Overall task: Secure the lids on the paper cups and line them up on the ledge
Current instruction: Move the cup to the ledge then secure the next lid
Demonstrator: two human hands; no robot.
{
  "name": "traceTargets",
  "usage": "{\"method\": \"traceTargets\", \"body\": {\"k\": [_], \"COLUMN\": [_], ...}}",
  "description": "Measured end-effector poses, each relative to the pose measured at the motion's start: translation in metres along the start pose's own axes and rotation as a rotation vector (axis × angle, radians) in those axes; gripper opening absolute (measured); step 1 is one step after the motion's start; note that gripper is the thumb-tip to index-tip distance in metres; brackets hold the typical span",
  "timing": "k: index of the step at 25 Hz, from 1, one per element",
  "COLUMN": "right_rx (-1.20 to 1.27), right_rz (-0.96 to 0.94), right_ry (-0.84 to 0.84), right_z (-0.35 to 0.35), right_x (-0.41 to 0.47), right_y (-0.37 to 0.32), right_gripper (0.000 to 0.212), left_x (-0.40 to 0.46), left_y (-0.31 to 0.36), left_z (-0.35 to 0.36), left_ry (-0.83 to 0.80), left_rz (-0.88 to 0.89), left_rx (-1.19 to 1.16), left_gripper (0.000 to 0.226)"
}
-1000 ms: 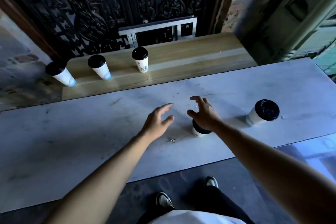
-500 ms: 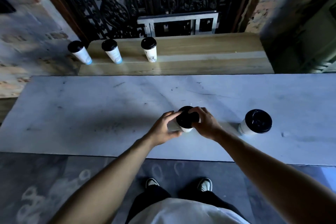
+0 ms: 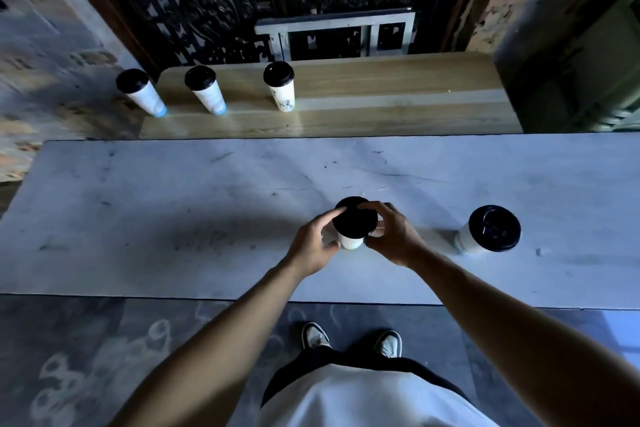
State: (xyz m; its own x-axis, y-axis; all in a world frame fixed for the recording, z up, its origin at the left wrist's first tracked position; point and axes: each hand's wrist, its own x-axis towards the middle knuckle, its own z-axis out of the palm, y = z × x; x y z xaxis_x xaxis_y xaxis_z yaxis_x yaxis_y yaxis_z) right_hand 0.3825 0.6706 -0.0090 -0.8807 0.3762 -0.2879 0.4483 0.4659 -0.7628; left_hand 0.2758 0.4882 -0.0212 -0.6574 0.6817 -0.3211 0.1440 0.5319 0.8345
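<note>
Paper cup point(image 3: 350, 241) stands upright on the marble worktop point(image 3: 173, 218) — both hands grip it. Left hand point(image 3: 313, 246) fingers clasp the cup wall; right hand point(image 3: 391, 237) fingers press the black lid point(image 3: 354, 220) rim.

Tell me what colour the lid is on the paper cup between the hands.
Black, seen in the head view: the round plastic lid.

Dim scene, cool blue cast. Light falls on the marble counter point(image 3: 138, 211) unevenly — a broad soft shadow spreads left of the hands. Wooden ledge point(image 3: 381, 94) is the brightest, warmest zone. Ironwork behind is near black. Strong wide-angle bending at the edges — corners smeared, detail soft throughout.
</note>
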Motion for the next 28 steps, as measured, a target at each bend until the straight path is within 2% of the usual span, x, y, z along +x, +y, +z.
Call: {"method": "traceTargets", "body": {"k": [3, 5, 8, 10, 12, 14, 16, 18, 22, 24, 25, 27, 28], "right_rx": [0.076, 0.241, 0.529, 0.575, 0.541, 0.496, 0.410, 0.344, 0.643, 0.756, 0.775, 0.707, 0.661], "right_rz": [0.024, 0.060, 0.069, 0.082, 0.117, 0.139, 0.169, 0.139, 0.074, 0.039, 0.040, 0.010, -0.008], "right_ry": [0.058, 0.055, -0.001, -0.040, -0.081, -0.083, -0.010, 0.034, -0.108, -0.151, -0.161, -0.182, -0.174], "right_z": [-0.003, -0.007, -0.011, -0.014, -0.019, -0.029, -0.040, -0.048, -0.046, -0.046, -0.046, -0.047, -0.047], "right_x": [0.001, 0.000, -0.003, -0.006, -0.008, -0.012, -0.011, -0.008, -0.002, -0.007, -0.009, -0.011, -0.012], "right_y": [-0.010, -0.015, -0.027, -0.035, -0.037, -0.037, -0.038, -0.041, -0.053, -0.056, -0.057, -0.056, -0.056], "right_gripper": [0.062, 0.052, 0.032, 0.025, 0.018, 0.020, 0.031, 0.043, 0.046, 0.047, 0.045, 0.036, 0.036], "left_x": [-0.003, -0.007, -0.015, -0.016, -0.018, -0.018, -0.021, -0.026, -0.031, -0.032, -0.031, -0.030, -0.031], "left_y": [0.016, 0.029, 0.037, 0.041, 0.053, 0.058, 0.063, 0.072, 0.083, 0.084, 0.084, 0.082, 0.082], "left_z": [-0.011, -0.018, -0.021, -0.018, -0.018, -0.019, -0.020, -0.019, -0.012, -0.009, -0.009, -0.010, -0.010], "left_ry": [0.032, 0.021, -0.016, 0.004, 0.022, 0.012, -0.037, -0.105, -0.174, -0.179, -0.175, -0.168, -0.158], "left_rz": [0.011, 0.001, 0.106, 0.143, 0.063, -0.014, -0.065, -0.090, -0.073, -0.072, -0.093, -0.199, -0.260], "left_rx": [-0.082, -0.122, -0.078, 0.010, -0.020, -0.163, -0.372, -0.499, -0.525, -0.516, -0.489, -0.422, -0.391], "left_gripper": [0.082, 0.090, 0.106, 0.109, 0.101, 0.087, 0.074, 0.071, 0.074, 0.083, 0.094, 0.126, 0.133]}}
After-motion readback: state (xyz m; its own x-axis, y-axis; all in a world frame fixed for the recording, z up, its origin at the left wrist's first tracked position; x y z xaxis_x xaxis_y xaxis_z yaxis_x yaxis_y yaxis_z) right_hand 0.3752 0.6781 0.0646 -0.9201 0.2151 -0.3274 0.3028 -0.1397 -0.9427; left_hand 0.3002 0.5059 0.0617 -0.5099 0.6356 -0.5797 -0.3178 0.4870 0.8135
